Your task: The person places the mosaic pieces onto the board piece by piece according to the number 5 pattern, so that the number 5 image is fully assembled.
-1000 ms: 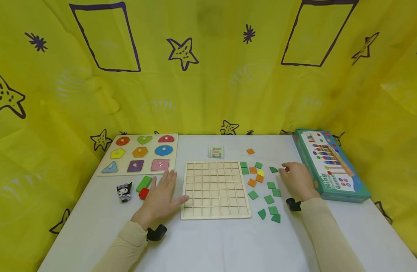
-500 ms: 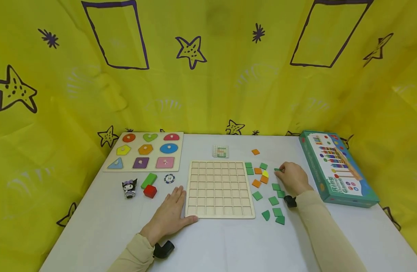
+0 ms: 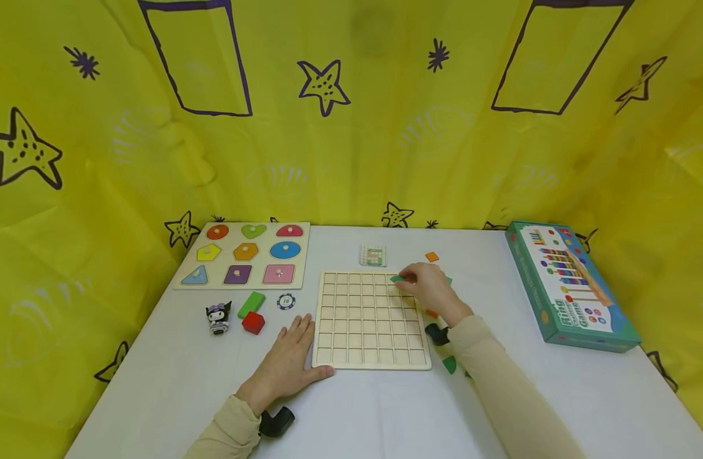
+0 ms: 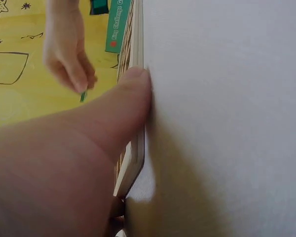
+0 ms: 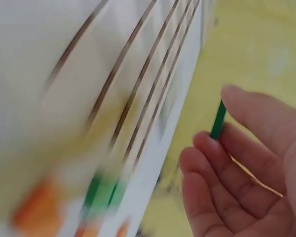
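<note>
A wooden grid board [image 3: 362,331] lies in the middle of the white table. My right hand [image 3: 422,287] hovers over its far right corner and pinches a flat green tile [image 3: 397,278] between thumb and fingertips; the tile [image 5: 218,120] shows edge-on in the right wrist view. My left hand [image 3: 290,360] lies flat on the table with its thumb [image 4: 133,94] against the board's near left edge [image 4: 133,158]. Green and orange tiles [image 3: 449,364] lie right of the board, mostly hidden by my right arm.
A shape puzzle board [image 3: 245,255] lies at the far left. A small figure [image 3: 218,317], a green block [image 3: 251,303], a red block [image 3: 252,322] and a chip [image 3: 285,301] sit left of the grid. A small card [image 3: 372,255] and a teal box [image 3: 569,287] lie farther back and right.
My right hand lifted a green tile from the pile and carried it left over the board's far right corner. My left hand slid back to the board's near left edge.
</note>
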Demonstrator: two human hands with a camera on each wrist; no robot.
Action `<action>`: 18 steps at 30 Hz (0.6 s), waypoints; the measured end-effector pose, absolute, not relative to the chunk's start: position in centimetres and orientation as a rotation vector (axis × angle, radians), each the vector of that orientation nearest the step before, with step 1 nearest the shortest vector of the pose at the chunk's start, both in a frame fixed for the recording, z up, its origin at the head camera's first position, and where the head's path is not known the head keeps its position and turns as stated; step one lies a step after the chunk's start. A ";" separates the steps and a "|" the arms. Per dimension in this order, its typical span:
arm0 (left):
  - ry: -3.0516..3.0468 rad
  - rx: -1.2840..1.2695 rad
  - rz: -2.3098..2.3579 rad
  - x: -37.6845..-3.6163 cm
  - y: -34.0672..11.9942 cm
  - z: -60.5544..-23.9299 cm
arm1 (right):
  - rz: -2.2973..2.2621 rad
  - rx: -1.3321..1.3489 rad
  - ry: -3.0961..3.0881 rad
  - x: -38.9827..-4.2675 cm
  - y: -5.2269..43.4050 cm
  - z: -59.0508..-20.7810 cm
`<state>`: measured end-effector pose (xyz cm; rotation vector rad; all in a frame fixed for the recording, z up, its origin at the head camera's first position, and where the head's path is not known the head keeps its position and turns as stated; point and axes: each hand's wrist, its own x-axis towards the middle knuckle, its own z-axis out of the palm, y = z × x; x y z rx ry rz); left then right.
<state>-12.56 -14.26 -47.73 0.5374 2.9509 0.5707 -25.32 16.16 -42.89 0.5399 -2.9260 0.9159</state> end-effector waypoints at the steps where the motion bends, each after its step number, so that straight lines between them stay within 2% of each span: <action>1: 2.951 0.535 0.577 -12.6 -14.3 -47.8 | 0.914 0.607 -2.931 -25.4 14.9 -42.9; 4: 2.948 0.525 0.594 -12.6 -14.2 -47.9 | 0.868 0.753 -2.971 -25.9 11.8 -43.0; 8: 2.937 0.516 0.605 -12.6 -14.2 -48.1 | 0.793 0.781 -3.054 -26.5 9.2 -43.4; 18: 2.949 0.517 0.604 -12.5 -14.2 -47.9 | 0.605 0.842 -3.059 -27.5 7.4 -44.3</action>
